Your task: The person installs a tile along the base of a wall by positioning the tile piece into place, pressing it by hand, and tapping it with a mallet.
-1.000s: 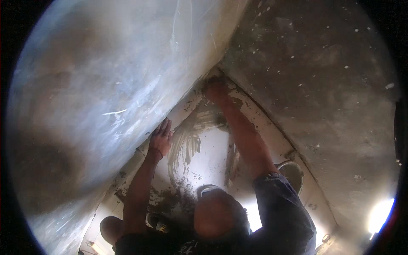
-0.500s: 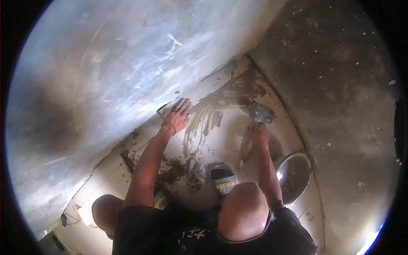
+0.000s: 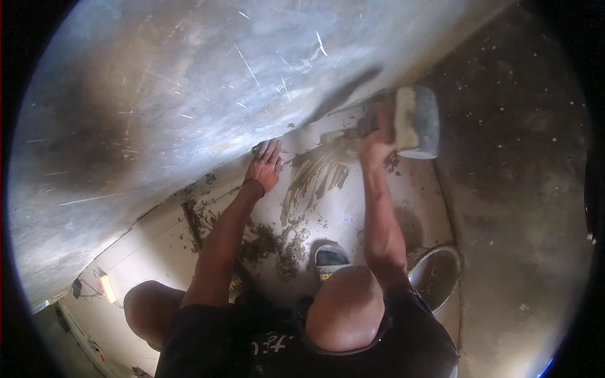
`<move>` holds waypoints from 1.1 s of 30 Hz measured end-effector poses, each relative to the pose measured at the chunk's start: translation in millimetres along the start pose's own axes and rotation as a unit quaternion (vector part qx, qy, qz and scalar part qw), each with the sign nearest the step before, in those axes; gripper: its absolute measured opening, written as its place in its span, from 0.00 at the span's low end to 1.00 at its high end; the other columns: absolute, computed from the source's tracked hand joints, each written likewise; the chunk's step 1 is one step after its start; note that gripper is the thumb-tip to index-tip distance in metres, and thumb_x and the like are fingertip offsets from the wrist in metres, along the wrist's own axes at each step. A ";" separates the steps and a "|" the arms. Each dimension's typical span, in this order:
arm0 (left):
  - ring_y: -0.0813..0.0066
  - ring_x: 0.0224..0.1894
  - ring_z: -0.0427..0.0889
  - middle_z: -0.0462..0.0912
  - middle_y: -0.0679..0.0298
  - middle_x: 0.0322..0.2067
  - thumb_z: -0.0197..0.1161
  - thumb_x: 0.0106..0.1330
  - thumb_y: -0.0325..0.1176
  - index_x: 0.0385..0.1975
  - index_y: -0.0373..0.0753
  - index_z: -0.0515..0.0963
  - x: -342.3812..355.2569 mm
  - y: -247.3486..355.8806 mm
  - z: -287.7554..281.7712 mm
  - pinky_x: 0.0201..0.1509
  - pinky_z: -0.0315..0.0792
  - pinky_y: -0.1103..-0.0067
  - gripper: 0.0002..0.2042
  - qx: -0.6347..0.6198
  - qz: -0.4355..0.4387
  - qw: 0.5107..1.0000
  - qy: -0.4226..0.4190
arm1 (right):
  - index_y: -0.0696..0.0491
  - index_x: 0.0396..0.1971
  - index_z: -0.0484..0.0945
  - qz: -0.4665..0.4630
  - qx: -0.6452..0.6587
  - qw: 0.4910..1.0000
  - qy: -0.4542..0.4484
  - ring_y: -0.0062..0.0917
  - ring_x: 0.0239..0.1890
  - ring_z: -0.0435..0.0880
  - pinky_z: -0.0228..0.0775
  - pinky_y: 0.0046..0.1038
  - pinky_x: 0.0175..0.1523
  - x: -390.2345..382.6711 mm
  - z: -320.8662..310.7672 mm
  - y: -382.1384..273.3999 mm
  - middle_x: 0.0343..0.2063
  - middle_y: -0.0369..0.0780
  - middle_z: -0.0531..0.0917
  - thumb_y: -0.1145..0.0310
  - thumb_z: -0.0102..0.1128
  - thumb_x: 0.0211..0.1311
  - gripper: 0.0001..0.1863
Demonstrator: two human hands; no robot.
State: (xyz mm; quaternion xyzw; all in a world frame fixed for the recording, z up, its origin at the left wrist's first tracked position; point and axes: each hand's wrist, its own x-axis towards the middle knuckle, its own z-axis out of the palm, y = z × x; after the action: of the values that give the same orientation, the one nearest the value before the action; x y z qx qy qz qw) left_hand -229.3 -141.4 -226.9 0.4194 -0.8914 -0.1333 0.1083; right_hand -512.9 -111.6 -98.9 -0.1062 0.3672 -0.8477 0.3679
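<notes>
My left hand [image 3: 265, 167] lies with its fingers stretched out on the pale floor surface [image 3: 340, 214], close to the foot of the grey wall on the left. A band circles that wrist. Farther to the right, my right hand [image 3: 376, 146] is closed round a short-handled tool with a broad grey, cream-edged head [image 3: 417, 123]. Motion blurs this tool, so its exact kind is unclear. It is raised near the far corner, its head right of the hand. Between the hands, ridged streaks of wet mortar [image 3: 318, 176] cover part of the floor.
Two grey walls, one on the left [image 3: 208, 82] and one on the right [image 3: 504, 157], meet at the far corner. A bucket [image 3: 436, 277] stands beside my right arm. Dark crumbs [image 3: 265, 246] lie near a shoe [image 3: 331, 255]. A lit lamp [image 3: 107, 288] with cords is at the left.
My right hand has lifted and moved forward with the tool, whose head has swung to the right. The left hand stays flat at the wall's foot. The view has shifted slightly.
</notes>
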 end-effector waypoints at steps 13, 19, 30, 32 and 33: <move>0.51 0.77 0.55 0.57 0.53 0.75 0.51 0.77 0.46 0.75 0.37 0.58 -7.2 3.1 5.9 0.80 0.50 0.57 0.31 -0.006 0.009 1.000 0.013 | 0.54 0.49 0.80 -0.132 -0.422 0.889 -0.117 0.22 0.46 0.78 0.71 0.26 0.51 -10.6 -42.1 110.4 0.42 0.35 0.79 0.66 0.59 0.74 0.10; 0.52 0.76 0.59 0.63 0.50 0.72 0.54 0.75 0.42 0.70 0.32 0.64 -6.8 3.9 9.4 0.80 0.52 0.55 0.29 0.018 0.014 0.998 0.056 | 0.54 0.51 0.80 -0.143 -0.421 0.888 -0.114 0.22 0.47 0.78 0.71 0.26 0.52 -9.8 -45.2 123.1 0.43 0.35 0.79 0.66 0.58 0.75 0.11; 0.48 0.75 0.59 0.63 0.45 0.71 0.54 0.75 0.40 0.68 0.26 0.65 -3.0 4.0 7.0 0.79 0.53 0.54 0.28 -0.014 0.034 0.995 0.088 | 0.54 0.54 0.80 -0.140 -0.419 0.889 -0.118 0.23 0.49 0.78 0.71 0.26 0.53 -16.6 -50.4 130.5 0.45 0.36 0.80 0.64 0.57 0.76 0.13; 0.48 0.75 0.59 0.64 0.44 0.71 0.54 0.75 0.40 0.67 0.27 0.66 -4.4 3.4 7.2 0.79 0.53 0.54 0.27 -0.018 0.010 0.999 0.038 | 0.53 0.54 0.80 -0.138 -0.416 0.891 -0.120 0.23 0.49 0.78 0.71 0.27 0.54 -20.0 -49.8 132.3 0.46 0.36 0.80 0.64 0.57 0.76 0.14; 0.49 0.75 0.58 0.62 0.47 0.72 0.53 0.76 0.42 0.69 0.29 0.64 -5.9 2.8 7.6 0.79 0.53 0.55 0.28 -0.005 0.021 0.998 0.057 | 0.53 0.54 0.79 -0.136 -0.418 0.890 -0.118 0.23 0.50 0.78 0.71 0.27 0.54 -21.4 -50.0 134.3 0.46 0.36 0.80 0.64 0.57 0.76 0.14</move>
State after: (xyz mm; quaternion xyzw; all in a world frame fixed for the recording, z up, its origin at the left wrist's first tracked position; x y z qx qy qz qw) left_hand -230.0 -134.0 -233.6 0.4069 -0.8916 -0.1115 0.1642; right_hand -447.0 -131.0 -226.4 -0.3988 0.6234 -0.6385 0.2114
